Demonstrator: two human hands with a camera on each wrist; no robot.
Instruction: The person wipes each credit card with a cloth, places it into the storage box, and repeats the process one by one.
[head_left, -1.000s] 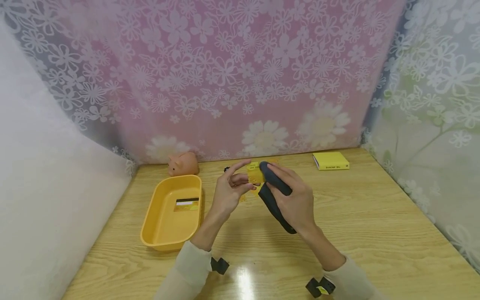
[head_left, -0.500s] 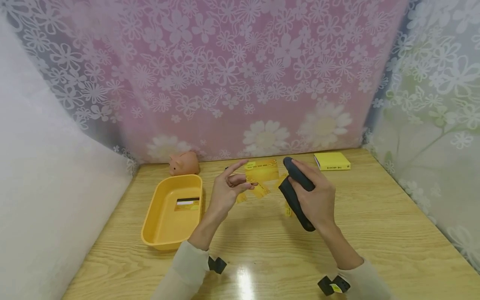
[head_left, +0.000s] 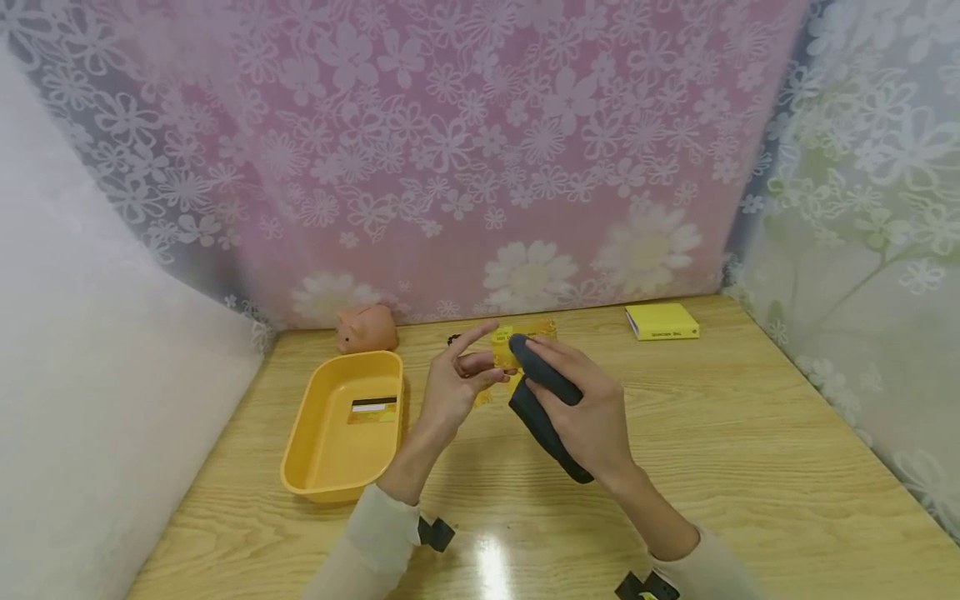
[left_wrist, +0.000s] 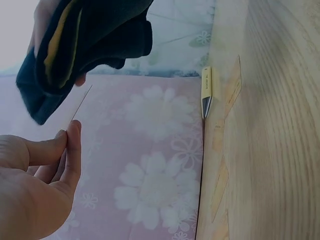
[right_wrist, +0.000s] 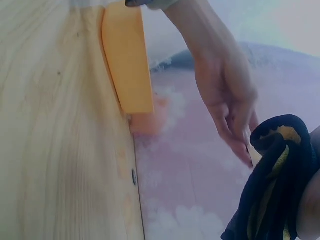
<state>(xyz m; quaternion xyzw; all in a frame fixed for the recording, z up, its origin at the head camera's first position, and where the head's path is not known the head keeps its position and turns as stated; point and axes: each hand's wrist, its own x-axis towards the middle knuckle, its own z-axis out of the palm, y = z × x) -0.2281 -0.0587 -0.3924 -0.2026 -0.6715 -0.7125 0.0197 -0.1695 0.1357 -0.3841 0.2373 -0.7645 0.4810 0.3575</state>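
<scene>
Between its thumb and fingers, my left hand [head_left: 448,387] pinches a yellow bank card [head_left: 504,353], held up above the table. The card shows nearly edge-on in the left wrist view. My right hand [head_left: 592,408] grips a folded dark blue cloth [head_left: 546,371] with a yellow inner side, seen in the left wrist view. In the head view the cloth's upper fold overlaps the right part of the card. Several more yellow cards [left_wrist: 220,187] lie on the table behind the hands, partly hidden by them in the head view.
A yellow plastic tub [head_left: 294,454] stands at the left, with a card with a black stripe [head_left: 373,412] inside. Behind it sits a pink piggy bank [head_left: 367,328]. A yellow book [head_left: 662,322] lies at the back right. Patterned curtains [head_left: 480,167] hang behind the table.
The cloth was over the card, moved off to the right and uncovered it, then came back left over it. My left hand has stayed almost still, pinching the card.
</scene>
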